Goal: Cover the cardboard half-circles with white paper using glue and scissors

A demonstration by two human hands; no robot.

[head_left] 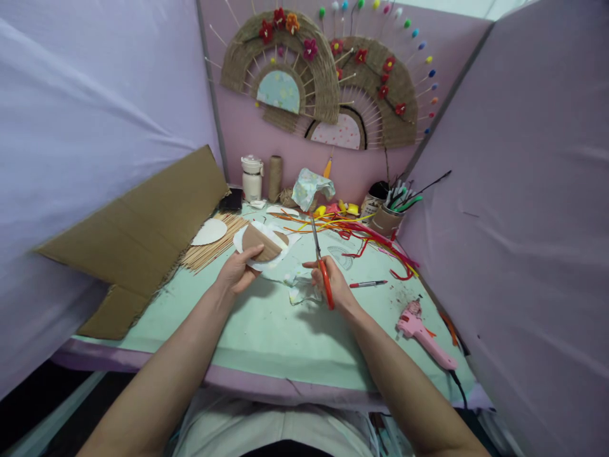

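Left of centre, my left hand [239, 271] is closed on a brown cardboard half-circle [261, 242], its thumb on top. White paper [259, 263] shows around the cardboard's edge. My right hand [330, 279] holds the red-handled scissors [325, 282], whose blades point away from me toward the back of the table. The blades look nearly closed and stand apart from the cardboard. Scraps of patterned cloth [297, 294] lie on the table between my hands.
A pink glue gun [425, 333] lies at the right, near a red pen [368, 284]. Large cardboard [143, 235] and thin sticks [209, 249] are at the left. Behind are coloured pipe cleaners [361, 230], a white jar [252, 179] and a holder with pens [386, 221].
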